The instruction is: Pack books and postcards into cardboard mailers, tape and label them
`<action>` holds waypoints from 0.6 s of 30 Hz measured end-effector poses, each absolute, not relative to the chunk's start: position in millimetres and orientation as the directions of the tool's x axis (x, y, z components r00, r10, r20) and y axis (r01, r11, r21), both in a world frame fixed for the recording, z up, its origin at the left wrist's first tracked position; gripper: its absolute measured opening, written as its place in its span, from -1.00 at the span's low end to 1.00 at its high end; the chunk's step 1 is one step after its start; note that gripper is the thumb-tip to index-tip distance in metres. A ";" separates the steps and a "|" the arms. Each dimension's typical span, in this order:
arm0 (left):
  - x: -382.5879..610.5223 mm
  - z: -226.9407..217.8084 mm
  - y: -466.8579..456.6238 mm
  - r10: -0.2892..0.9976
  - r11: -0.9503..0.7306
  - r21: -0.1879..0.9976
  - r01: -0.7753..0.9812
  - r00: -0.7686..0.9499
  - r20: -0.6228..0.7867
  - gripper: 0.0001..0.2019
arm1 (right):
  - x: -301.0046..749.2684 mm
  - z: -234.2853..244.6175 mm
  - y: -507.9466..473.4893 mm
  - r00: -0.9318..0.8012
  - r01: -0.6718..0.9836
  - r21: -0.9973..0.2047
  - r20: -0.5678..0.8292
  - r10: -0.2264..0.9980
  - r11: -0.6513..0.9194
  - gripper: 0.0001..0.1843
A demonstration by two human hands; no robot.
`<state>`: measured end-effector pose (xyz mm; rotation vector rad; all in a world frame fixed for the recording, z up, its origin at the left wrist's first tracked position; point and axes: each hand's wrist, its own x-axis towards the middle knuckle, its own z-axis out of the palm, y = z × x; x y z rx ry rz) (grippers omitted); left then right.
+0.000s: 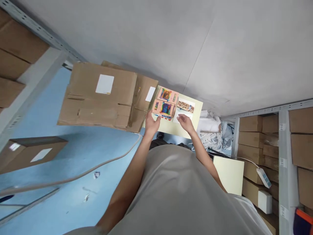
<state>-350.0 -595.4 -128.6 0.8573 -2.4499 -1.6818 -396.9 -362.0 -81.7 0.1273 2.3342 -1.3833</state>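
Observation:
My left hand (153,123) is at the lower left corner of some pink printed packets (164,103), thumb and fingers apart. The packets carry dark pictures with rainbow-coloured borders, and a red-and-blue striped edge shows below them. My right hand (186,123) is over a white sheet or packet (175,118), its fingers loosely bent and slightly apart. Just above that hand is a white packet with a brown patterned print (186,105). All of these lie on a pale yellow tabletop (195,129). Small print is too fine to read.
Large cardboard boxes (102,104) with white labels stand directly left of the tabletop. A cable (97,166) crosses the blue floor. Crumpled white paper (211,140) lies to the right. Boxed shelves (251,140) and a power strip (264,178) are at far right.

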 end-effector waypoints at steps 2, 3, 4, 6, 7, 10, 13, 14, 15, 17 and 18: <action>-371.6 -135.1 -609.6 -0.417 0.335 0.847 -0.412 -0.871 -0.259 -0.25 | -412.7 -87.2 -384.7 -0.902 0.311 -0.762 -0.424 -0.076 0.568 -0.65; -380.6 -137.5 -614.5 -0.386 0.363 0.837 -0.409 -0.884 -0.264 -0.25 | -418.0 -90.4 -394.3 -0.901 0.328 -0.737 -0.432 -0.039 0.591 -0.66; -388.2 -139.4 -618.2 -0.349 0.383 0.831 -0.404 -0.896 -0.274 -0.25 | -421.5 -93.6 -402.8 -0.899 0.347 -0.715 -0.438 -0.002 0.607 -0.67; -398.4 -142.3 -622.2 -0.264 0.411 0.826 -0.386 -0.917 -0.298 -0.26 | -423.5 -100.2 -416.6 -0.894 0.380 -0.688 -0.446 0.053 0.618 -0.72; -401.0 -143.3 -622.8 -0.223 0.422 0.827 -0.372 -0.926 -0.303 -0.25 | -422.4 -103.2 -422.0 -0.891 0.392 -0.684 -0.449 0.069 0.615 -0.74; -400.0 -144.4 -621.0 -0.130 0.464 0.828 -0.314 -0.949 -0.287 -0.21 | -413.4 -110.4 -431.9 -0.885 0.424 -0.690 -0.454 0.106 0.587 -0.78; -391.3 -142.5 -617.2 -0.065 0.520 0.812 -0.266 -0.960 -0.272 -0.25 | -402.1 -112.6 -432.4 -0.879 0.461 -0.707 -0.448 0.166 0.536 -0.77; -387.8 -141.4 -616.2 -0.048 0.535 0.805 -0.257 -0.960 -0.275 -0.27 | -398.6 -112.0 -430.8 -0.875 0.475 -0.714 -0.445 0.191 0.515 -0.74; -384.3 -140.2 -615.4 -0.031 0.543 0.802 -0.248 -0.961 -0.277 -0.31 | -395.0 -110.7 -428.4 -0.870 0.488 -0.723 -0.444 0.213 0.489 -0.71; -377.6 -138.0 -614.1 0.010 0.537 0.812 -0.228 -0.961 -0.277 -0.39 | -387.1 -105.7 -422.0 -0.862 0.507 -0.749 -0.448 0.237 0.426 -0.63; -374.4 -137.1 -613.1 0.032 0.525 0.822 -0.220 -0.960 -0.277 -0.43 | -382.2 -102.1 -418.0 -0.860 0.511 -0.768 -0.452 0.239 0.387 -0.60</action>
